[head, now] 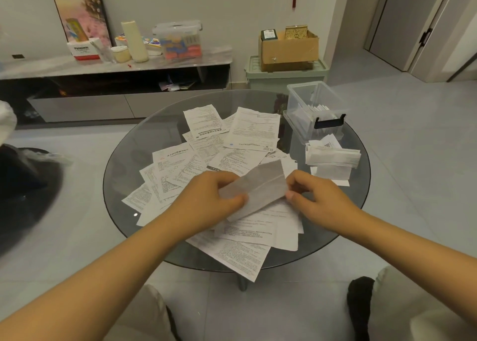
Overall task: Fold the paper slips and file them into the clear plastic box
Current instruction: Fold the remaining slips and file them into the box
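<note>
A folded white paper slip [260, 186] is held above the round glass table [124, 165], creased lengthwise. My left hand [206, 201] pinches its left end and my right hand [317, 196] pinches its right end. Beneath them lies a spread of several unfolded printed slips [232, 144]. The clear plastic box [313, 108] stands open at the table's far right with folded slips inside and a black latch on its near side. A small stack of folded slips [333, 157] lies in front of the box.
A low TV cabinet [116, 67] runs along the back wall with a lidded storage tub [180, 40], bottles and boxes. A green bin [286, 76] carrying a cardboard box [289, 49] stands behind the table. A dark seat [23, 186] is at left. My knees are below.
</note>
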Action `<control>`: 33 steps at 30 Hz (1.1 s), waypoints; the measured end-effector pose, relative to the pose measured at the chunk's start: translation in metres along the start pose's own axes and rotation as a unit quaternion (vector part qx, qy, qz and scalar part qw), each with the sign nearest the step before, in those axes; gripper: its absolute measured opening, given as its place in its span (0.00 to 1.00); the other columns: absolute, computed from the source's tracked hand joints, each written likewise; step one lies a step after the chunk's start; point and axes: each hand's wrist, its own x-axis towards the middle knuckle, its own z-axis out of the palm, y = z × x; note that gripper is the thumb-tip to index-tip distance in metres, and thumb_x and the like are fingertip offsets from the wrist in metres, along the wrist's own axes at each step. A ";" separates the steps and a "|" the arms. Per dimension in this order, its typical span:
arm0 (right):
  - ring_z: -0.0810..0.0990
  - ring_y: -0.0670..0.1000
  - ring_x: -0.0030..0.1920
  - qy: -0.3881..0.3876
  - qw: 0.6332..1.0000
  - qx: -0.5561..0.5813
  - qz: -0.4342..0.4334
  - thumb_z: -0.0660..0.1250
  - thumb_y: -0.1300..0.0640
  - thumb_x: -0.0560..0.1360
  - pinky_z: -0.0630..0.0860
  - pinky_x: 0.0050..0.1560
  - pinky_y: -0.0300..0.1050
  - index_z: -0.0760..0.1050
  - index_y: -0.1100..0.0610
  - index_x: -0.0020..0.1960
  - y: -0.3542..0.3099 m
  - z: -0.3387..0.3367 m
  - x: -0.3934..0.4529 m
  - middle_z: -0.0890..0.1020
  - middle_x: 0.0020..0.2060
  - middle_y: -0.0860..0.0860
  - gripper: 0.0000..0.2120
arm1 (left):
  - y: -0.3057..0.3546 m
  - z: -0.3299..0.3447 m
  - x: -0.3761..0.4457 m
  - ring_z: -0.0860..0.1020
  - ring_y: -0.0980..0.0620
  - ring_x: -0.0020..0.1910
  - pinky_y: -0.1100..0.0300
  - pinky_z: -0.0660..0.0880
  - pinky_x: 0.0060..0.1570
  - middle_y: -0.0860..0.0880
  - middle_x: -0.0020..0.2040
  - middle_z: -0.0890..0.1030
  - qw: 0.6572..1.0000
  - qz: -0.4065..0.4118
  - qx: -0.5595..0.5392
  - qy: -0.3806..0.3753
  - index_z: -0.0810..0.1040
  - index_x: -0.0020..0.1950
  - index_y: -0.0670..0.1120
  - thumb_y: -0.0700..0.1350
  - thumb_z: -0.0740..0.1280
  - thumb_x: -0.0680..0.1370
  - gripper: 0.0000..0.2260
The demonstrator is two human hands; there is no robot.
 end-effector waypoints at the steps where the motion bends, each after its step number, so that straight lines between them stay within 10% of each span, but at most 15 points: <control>1: 0.78 0.55 0.49 -0.006 1.000 0.015 0.010 0.64 0.55 0.77 0.76 0.50 0.52 0.72 0.51 0.45 0.001 -0.001 -0.001 0.81 0.44 0.49 0.02 | -0.001 0.000 0.003 0.76 0.62 0.41 0.68 0.69 0.38 0.58 0.41 0.81 1.000 -0.010 -0.025 0.012 0.80 0.45 0.54 0.47 0.69 0.74 0.02; 13: 0.74 0.43 0.43 0.039 0.997 -0.013 0.062 0.73 0.57 0.69 0.71 0.38 0.29 0.69 0.51 0.46 -0.004 0.010 0.002 0.74 0.46 0.46 0.13 | -0.008 0.032 0.020 0.62 0.51 0.66 0.57 0.61 0.64 0.52 0.65 0.65 0.993 -0.032 0.104 0.039 0.53 0.75 0.54 0.53 0.76 0.67 0.44; 26: 0.75 0.47 0.44 -0.024 0.994 -0.100 0.047 0.65 0.59 0.75 0.70 0.42 0.33 0.78 0.49 0.47 -0.011 0.006 -0.001 0.77 0.46 0.49 0.06 | -0.006 0.034 0.023 0.60 0.50 0.64 0.56 0.55 0.62 0.51 0.61 0.63 0.973 -0.014 0.229 -0.026 0.57 0.73 0.56 0.60 0.73 0.67 0.39; 33: 0.78 0.42 0.38 0.003 0.994 0.035 0.100 0.64 0.61 0.74 0.73 0.35 0.27 0.82 0.50 0.47 -0.025 0.006 -0.009 0.82 0.41 0.44 0.10 | 0.000 0.030 0.007 0.67 0.56 0.57 0.60 0.64 0.60 0.58 0.53 0.68 0.985 0.075 0.154 -0.035 0.70 0.63 0.58 0.56 0.72 0.70 0.24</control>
